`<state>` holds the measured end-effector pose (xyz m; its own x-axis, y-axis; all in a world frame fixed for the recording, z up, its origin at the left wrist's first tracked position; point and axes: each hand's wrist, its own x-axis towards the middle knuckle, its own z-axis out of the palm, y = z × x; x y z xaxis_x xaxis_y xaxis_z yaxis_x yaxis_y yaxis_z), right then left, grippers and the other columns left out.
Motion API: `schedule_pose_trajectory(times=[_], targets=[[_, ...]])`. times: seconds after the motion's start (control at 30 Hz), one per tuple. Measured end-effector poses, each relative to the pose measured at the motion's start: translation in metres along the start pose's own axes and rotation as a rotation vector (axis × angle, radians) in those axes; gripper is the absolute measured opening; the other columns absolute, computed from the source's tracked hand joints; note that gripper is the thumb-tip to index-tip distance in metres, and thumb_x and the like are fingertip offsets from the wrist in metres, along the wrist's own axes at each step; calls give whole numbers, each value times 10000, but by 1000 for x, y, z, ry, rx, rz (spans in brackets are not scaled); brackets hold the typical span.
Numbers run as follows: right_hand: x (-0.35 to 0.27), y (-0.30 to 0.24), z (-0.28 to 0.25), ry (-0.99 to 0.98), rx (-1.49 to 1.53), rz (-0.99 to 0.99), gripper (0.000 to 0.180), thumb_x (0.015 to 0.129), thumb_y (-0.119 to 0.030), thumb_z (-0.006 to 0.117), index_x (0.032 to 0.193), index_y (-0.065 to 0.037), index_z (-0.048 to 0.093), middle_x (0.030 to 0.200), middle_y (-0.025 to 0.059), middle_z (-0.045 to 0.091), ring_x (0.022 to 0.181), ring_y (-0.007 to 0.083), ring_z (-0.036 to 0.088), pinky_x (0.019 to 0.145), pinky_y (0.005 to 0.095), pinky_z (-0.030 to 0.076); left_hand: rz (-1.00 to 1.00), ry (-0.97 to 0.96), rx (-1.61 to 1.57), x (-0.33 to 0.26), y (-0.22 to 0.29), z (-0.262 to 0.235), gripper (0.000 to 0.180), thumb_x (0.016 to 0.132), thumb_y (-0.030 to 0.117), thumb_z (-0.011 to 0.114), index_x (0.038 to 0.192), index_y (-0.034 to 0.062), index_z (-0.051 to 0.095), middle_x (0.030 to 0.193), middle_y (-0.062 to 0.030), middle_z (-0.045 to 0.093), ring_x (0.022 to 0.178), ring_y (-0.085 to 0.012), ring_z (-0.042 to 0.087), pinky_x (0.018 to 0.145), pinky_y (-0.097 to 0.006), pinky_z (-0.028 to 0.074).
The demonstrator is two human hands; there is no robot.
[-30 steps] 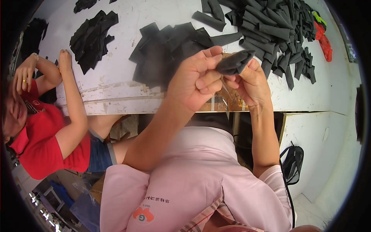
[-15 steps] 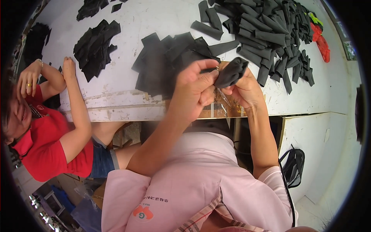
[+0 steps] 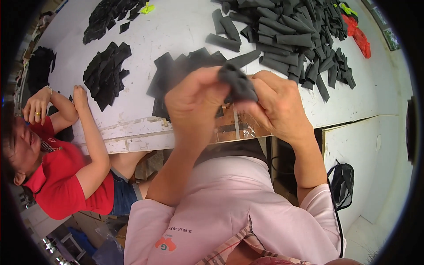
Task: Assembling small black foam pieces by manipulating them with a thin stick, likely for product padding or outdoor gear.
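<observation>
Left hand (image 3: 194,99) and right hand (image 3: 278,106), both closed in a pinch on one dark fabric piece (image 3: 238,81), held up over the near edge of the white table (image 3: 176,31). Behind the hands, a flat stack of black pieces (image 3: 176,70), partly hidden by the fingers. Toward the far right corner, a large heap of rolled dark strips (image 3: 291,35); beyond it, red fabric (image 3: 360,35). At the left edge, another stack (image 3: 106,75) beside a seated person in red (image 3: 57,176). The held piece is motion-blurred; its shape is hard to make out.
</observation>
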<state>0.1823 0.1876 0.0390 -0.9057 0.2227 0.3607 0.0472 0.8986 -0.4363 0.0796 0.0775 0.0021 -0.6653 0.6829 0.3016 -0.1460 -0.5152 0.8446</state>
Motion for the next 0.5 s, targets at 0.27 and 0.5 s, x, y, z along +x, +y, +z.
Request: schedule_pose_trajectory(times=[0.27,0.5], targets=[[-20,36,41,63,194,87,246,774,-217,573,662,-5,522,592,119,498,550,302,489,512,369,402,-119,-18,-45,-6,-22,14,225,770,7,587,988,-31,546,841,-37,575,833,-79,494,704,-205,407],[-34,38,53,68,449,172,241,817,-197,522,708,18,523,618,132,517,576,310,516,523,368,417,-230,-406,384,20,-11,5,138,737,-2,612,867,-41,589,883,-68,575,755,-96,529,706,-221,435]])
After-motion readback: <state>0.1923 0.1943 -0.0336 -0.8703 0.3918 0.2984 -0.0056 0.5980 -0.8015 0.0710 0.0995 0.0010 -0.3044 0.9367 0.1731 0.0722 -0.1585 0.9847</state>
